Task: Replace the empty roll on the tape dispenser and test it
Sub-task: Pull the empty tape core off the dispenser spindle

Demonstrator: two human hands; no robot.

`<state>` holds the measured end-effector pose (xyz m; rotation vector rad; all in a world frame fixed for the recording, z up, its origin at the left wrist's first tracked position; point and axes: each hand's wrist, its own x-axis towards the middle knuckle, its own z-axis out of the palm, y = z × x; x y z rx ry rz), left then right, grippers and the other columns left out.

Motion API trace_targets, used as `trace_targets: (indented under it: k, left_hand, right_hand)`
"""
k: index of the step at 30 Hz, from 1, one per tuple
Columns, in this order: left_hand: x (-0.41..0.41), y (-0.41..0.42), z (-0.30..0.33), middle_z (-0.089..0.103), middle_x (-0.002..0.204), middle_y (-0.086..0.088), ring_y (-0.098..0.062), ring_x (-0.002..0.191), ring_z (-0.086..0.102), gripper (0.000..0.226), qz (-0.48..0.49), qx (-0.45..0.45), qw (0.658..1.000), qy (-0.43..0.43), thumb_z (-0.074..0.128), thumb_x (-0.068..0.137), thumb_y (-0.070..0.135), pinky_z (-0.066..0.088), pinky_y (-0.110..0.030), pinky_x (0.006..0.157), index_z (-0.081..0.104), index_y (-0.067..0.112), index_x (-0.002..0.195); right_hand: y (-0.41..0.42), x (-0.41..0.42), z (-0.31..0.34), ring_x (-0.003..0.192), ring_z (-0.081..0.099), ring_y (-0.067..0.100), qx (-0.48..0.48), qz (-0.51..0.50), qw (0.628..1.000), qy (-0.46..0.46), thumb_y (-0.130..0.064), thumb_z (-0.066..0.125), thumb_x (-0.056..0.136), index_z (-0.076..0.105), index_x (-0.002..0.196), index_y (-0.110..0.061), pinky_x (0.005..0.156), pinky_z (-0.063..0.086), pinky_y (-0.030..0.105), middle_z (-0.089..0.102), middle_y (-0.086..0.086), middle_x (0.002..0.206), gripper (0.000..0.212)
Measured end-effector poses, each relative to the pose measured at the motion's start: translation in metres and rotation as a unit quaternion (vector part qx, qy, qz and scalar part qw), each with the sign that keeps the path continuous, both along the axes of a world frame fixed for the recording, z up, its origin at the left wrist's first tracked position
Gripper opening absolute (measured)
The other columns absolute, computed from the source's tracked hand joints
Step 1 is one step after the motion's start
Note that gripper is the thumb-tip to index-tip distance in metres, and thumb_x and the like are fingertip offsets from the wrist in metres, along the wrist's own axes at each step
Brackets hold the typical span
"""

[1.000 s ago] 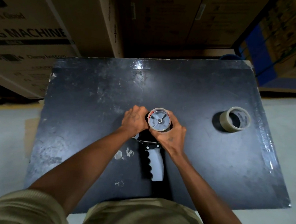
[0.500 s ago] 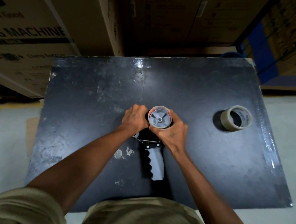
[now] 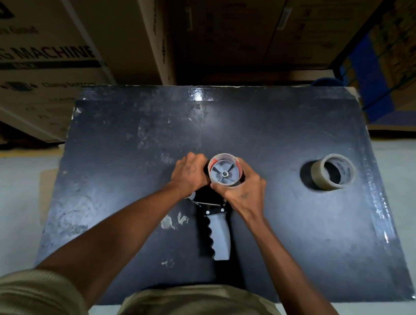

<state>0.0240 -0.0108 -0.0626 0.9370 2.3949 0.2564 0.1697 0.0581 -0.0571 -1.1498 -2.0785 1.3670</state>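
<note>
Nearest the body, the tape dispenser (image 3: 216, 225) lies on the black table (image 3: 123, 174), its ribbed grey handle pointing to six o'clock and its hub at twelve. Both hands meet over that hub. The right hand (image 3: 243, 190) has its fingers curled around the empty roll (image 3: 225, 170), a thin core still seated on the grey spoked wheel. The left hand (image 3: 190, 172) is closed into a loose fist against the dispenser's nine o'clock side, apparently steadying the frame; what its fingers clamp is hidden. The core looks light and easily crushed, so gripping its outer rim evenly seems wise. Well apart at three o'clock sits the fresh tape roll (image 3: 333, 175), stiffer and heavier, best taken by its outer wall.
</note>
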Motion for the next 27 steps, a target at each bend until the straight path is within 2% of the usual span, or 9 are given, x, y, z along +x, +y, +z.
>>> trace_targets:
  k: [2, 4, 8, 12, 15, 18, 22, 27]
  left_hand:
    - [-0.002, -0.001, -0.005, 0.066, 0.105, -0.019, -0.042, 0.102, 0.064, 0.041, 0.0, 0.002, 1.0, 0.004, 0.063, 0.082, 0.051, 0.049, -0.043, 0.087, 0.068, 0.013, 0.099]
    - [-0.003, -0.002, -0.007, 0.066, 0.106, -0.02, -0.042, 0.102, 0.063, 0.041, 0.002, -0.001, 1.0, 0.006, 0.064, 0.082, 0.051, 0.049, -0.042, 0.087, 0.068, 0.014, 0.101]
    - [-0.003, -0.003, -0.007, 0.067, 0.103, -0.018, -0.041, 0.101, 0.065, 0.036, 0.002, 0.006, 1.0, 0.004, 0.066, 0.08, 0.05, 0.051, -0.041, 0.087, 0.071, 0.021, 0.101]
    - [-0.002, -0.005, -0.007, 0.065, 0.11, -0.019, -0.042, 0.108, 0.062, 0.032, 0.01, 0.015, 1.0, -0.005, 0.066, 0.084, 0.042, 0.048, -0.042, 0.092, 0.068, 0.019, 0.106]
    - [-0.002, -0.006, -0.007, 0.06, 0.119, -0.021, -0.041, 0.115, 0.057, 0.033, 0.016, 0.017, 1.0, -0.009, 0.064, 0.088, 0.036, 0.043, -0.043, 0.097, 0.063, 0.012, 0.112]
    - [-0.001, -0.005, -0.005, 0.065, 0.113, -0.021, -0.042, 0.112, 0.061, 0.034, 0.004, 0.028, 1.0, 0.001, 0.066, 0.084, 0.042, 0.048, -0.043, 0.093, 0.069, 0.018, 0.108]
    - [-0.003, -0.005, 0.0, 0.073, 0.105, -0.014, -0.038, 0.105, 0.067, 0.044, -0.024, 0.041, 0.999, -0.005, 0.072, 0.073, 0.054, 0.054, -0.042, 0.087, 0.071, 0.032, 0.111]
    - [-0.002, -0.009, 0.004, 0.075, 0.095, -0.004, -0.031, 0.096, 0.071, 0.037, -0.03, 0.049, 0.998, -0.023, 0.077, 0.069, 0.044, 0.058, -0.038, 0.08, 0.071, 0.033, 0.103]
  right_hand:
    - [0.002, -0.001, 0.002, 0.083, 0.069, -0.007, 0.004, 0.006, 1.0, -0.008, -0.027, 0.092, 0.056, 0.071, 0.113, -0.031, 0.075, 0.051, 0.008, 0.075, -0.017, 0.089, 0.061]
    - [0.001, 0.001, 0.001, 0.087, 0.069, -0.007, 0.01, 0.014, 1.0, -0.004, -0.025, 0.092, 0.058, 0.069, 0.116, -0.032, 0.078, 0.051, 0.009, 0.075, -0.019, 0.092, 0.063]
    - [-0.002, 0.01, -0.007, 0.104, 0.071, 0.002, -0.001, 0.002, 0.999, 0.039, -0.02, 0.096, 0.057, 0.068, 0.126, -0.027, 0.095, 0.057, 0.028, 0.075, -0.016, 0.109, 0.074]
    - [-0.001, 0.007, 0.005, 0.099, 0.073, 0.006, 0.0, -0.013, 0.997, 0.073, -0.023, 0.097, 0.062, 0.071, 0.121, -0.026, 0.09, 0.058, 0.027, 0.077, -0.011, 0.104, 0.064]
    - [0.004, 0.001, 0.013, 0.097, 0.073, 0.008, 0.006, -0.002, 0.998, 0.068, -0.03, 0.097, 0.063, 0.069, 0.121, -0.027, 0.088, 0.06, 0.035, 0.077, -0.01, 0.103, 0.065]
    - [0.005, 0.004, 0.011, 0.096, 0.073, 0.007, 0.003, -0.009, 0.999, 0.054, -0.036, 0.096, 0.061, 0.068, 0.122, -0.028, 0.089, 0.06, 0.039, 0.077, -0.011, 0.103, 0.067]
    - [0.006, 0.016, 0.008, 0.099, 0.072, 0.006, -0.012, -0.025, 0.998, 0.057, -0.031, 0.098, 0.056, 0.067, 0.123, -0.031, 0.091, 0.059, 0.039, 0.076, -0.013, 0.105, 0.074]
    - [0.009, 0.03, 0.007, 0.103, 0.07, 0.006, -0.013, -0.036, 0.997, 0.066, -0.036, 0.097, 0.055, 0.067, 0.125, -0.029, 0.094, 0.058, 0.039, 0.075, -0.012, 0.11, 0.076]
